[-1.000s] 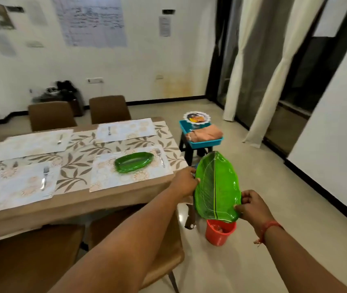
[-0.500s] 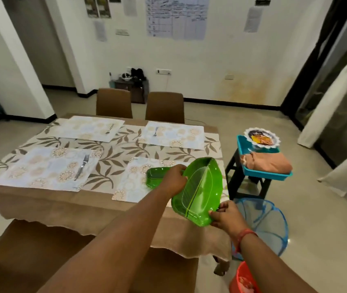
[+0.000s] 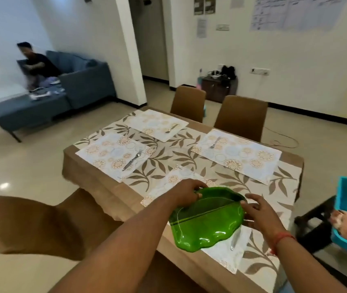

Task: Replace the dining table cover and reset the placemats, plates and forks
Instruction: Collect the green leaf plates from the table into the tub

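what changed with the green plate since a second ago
The green leaf-shaped plate went from upright off the table's end to low over the nearest floral placemat, covering the plate already there. The left hand still holds its rim; the right hand has opened. The other three mats keep their forks.

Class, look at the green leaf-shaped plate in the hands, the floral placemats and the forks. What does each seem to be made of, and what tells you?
Green leaf-shaped plate: probably glossy moulded plastic; bright highlights, raised midrib.
Floral placemats: thin, flat printed sheets, likely plastic or laminated paper; hard to tell.
Fork on the near-left mat: apparently polished metal; silvery sheen.
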